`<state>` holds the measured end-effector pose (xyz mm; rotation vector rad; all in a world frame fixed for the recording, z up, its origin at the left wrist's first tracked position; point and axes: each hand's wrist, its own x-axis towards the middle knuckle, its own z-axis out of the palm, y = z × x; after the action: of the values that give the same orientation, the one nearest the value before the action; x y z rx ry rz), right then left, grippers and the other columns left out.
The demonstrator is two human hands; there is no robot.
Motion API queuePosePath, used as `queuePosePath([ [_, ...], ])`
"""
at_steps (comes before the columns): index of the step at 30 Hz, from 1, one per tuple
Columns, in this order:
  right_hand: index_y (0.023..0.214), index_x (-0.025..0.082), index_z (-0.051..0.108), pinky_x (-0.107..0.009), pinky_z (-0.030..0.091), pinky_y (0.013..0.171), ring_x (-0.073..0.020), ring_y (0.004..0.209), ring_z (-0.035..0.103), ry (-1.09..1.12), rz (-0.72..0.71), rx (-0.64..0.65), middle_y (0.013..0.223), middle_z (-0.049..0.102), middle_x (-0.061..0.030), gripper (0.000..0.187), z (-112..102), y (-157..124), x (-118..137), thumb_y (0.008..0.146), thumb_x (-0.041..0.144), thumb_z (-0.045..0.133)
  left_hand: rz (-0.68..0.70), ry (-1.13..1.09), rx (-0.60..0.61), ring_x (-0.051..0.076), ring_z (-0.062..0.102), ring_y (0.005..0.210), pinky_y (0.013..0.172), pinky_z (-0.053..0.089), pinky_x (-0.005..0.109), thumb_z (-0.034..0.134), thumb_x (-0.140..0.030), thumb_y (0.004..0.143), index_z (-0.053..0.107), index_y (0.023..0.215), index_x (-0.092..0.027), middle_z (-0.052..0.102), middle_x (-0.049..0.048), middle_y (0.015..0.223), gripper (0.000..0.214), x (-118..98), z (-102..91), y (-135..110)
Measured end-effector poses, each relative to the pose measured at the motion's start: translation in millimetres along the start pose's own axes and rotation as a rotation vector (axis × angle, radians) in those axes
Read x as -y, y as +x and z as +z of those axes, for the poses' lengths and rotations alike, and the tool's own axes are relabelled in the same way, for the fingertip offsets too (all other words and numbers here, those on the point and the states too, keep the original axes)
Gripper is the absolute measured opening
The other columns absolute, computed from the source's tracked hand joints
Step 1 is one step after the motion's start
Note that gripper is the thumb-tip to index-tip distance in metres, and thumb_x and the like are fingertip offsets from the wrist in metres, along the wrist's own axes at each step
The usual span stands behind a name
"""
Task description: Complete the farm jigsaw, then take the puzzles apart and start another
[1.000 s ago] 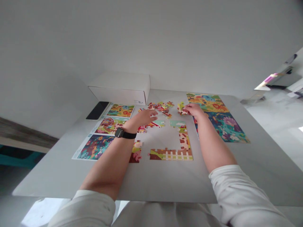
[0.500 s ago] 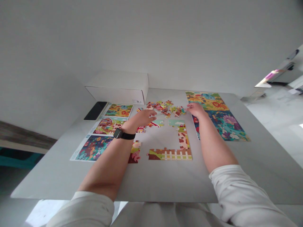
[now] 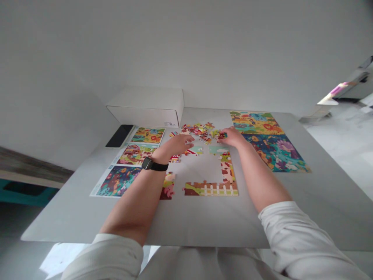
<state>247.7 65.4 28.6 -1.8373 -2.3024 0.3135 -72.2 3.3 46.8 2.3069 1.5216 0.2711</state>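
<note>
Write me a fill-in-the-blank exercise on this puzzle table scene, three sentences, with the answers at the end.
The right hand is at the loose jigsaw pieces, and the black watch is on the ____ wrist.
The strip of joined jigsaw pieces nearest the person shows a white ____.
The cardboard box at the table's far edge is ____ in colour.

Missing words: left; picket fence; white.

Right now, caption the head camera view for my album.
Left hand and right hand reach toward a heap of colourful cardboard jigsaw pieces above a part-built puzzle border on a pale table.
</note>
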Motion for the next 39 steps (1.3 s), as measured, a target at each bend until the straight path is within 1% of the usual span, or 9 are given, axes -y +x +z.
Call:
queuePosePath([
  [5,0.112,0.026,0.084,-0.032,0.053,0.1,-0.0272,0.112,0.072,-0.062,-0.004,0.12,0.126,0.076,-0.011,0.033,-14.1,2.3,-9.0,0.08,0.031,0.09,0.008,0.019,0.004,0.022,0.074,0.119,0.105,0.055,0.03,0.056,-0.038,0.099,0.072,0.135,-0.025,0.077,0.0058,0.134,0.042,2.4,0.8,0.8],
  [8,0.109,0.026,0.084,-0.031,0.054,0.095,-0.0274,0.111,0.073,-0.097,0.038,0.175,0.124,0.078,-0.0098,0.029,-22.1,2.3,-14.3,0.08,0.023,0.085,-0.002,0.036,0.018,0.022,0.074,0.12,0.105,0.055,0.029,0.056,-0.038,0.1,0.071,0.137,-0.024,0.077,0.0066,0.135,0.043,2.1,1.3,0.1],
  [12,0.11,0.027,0.083,-0.031,0.054,0.093,-0.0275,0.113,0.073,-0.103,0.077,0.188,0.123,0.079,-0.0081,0.031,-24.5,1.4,-16.7,0.081,0.015,0.079,-0.006,0.057,0.019,0.022,0.074,0.119,0.106,0.054,0.029,0.055,-0.039,0.101,0.07,0.138,-0.024,0.077,0.0062,0.134,0.043,1.0,0.8,-1.2],
  [16,0.111,0.026,0.083,-0.034,0.055,0.093,-0.0292,0.111,0.073,-0.077,0.097,0.168,0.125,0.079,-0.009,0.032,-22.3,2.3,-20.2,0.08,0.017,0.081,-0.001,0.033,0.024,0.023,0.073,0.119,0.107,0.054,0.031,0.055,-0.039,0.1,0.07,0.138,-0.022,0.077,0.0081,0.134,0.045,2.3,0.7,-1.1],
  [22,0.131,0.021,0.075,-0.035,0.053,0.096,-0.0289,0.114,0.072,-0.023,0.087,0.07,0.129,0.077,-0.0141,0.045,-12.2,4.6,-20.2,0.087,0.032,0.081,0.014,0.027,0.007,0.022,0.074,0.117,0.106,0.055,0.031,0.056,-0.038,0.099,0.071,0.136,-0.025,0.078,0.0061,0.133,0.042,1.8,1.2,-0.7],
  [27,0.141,0.018,0.068,-0.034,0.054,0.093,-0.0294,0.109,0.074,-0.024,0.142,0.082,0.122,0.079,-0.0149,0.062,-10.5,4.7,-17.0,0.084,0.034,0.085,-0.001,0.032,0.019,0.023,0.074,0.118,0.106,0.055,0.031,0.056,-0.037,0.099,0.072,0.136,-0.023,0.078,0.0078,0.133,0.042,-1.3,0.1,-0.1],
  [32,0.125,0.02,0.077,-0.032,0.055,0.088,-0.0269,0.104,0.076,0.043,0.222,0.087,0.118,0.081,-0.0118,0.041,-17.8,4.1,-22.3,0.086,0.033,0.083,0.0,0.018,0.011,0.022,0.074,0.117,0.106,0.055,0.03,0.056,-0.037,0.099,0.071,0.136,-0.023,0.078,0.0068,0.133,0.042,1.0,1.9,1.3],
  [36,0.125,0.019,0.077,-0.034,0.055,0.091,-0.0303,0.11,0.075,0.017,0.162,0.064,0.123,0.079,-0.0155,0.052,-13.9,4.1,-19.0,0.079,0.04,0.09,0.002,0.018,0.012,0.022,0.075,0.116,0.105,0.056,0.03,0.057,-0.037,0.098,0.072,0.136,-0.024,0.079,0.0063,0.131,0.042,2.4,3.8,2.0],
  [39,0.119,0.019,0.077,-0.034,0.056,0.09,-0.0304,0.107,0.076,-0.009,0.155,0.043,0.119,0.08,-0.0153,0.049,-10.3,4.4,-16.3,0.076,0.037,0.092,0.009,0.018,0.013,0.022,0.075,0.117,0.104,0.056,0.03,0.057,-0.038,0.099,0.072,0.135,-0.025,0.079,0.006,0.131,0.042,1.9,3.4,1.6],
])
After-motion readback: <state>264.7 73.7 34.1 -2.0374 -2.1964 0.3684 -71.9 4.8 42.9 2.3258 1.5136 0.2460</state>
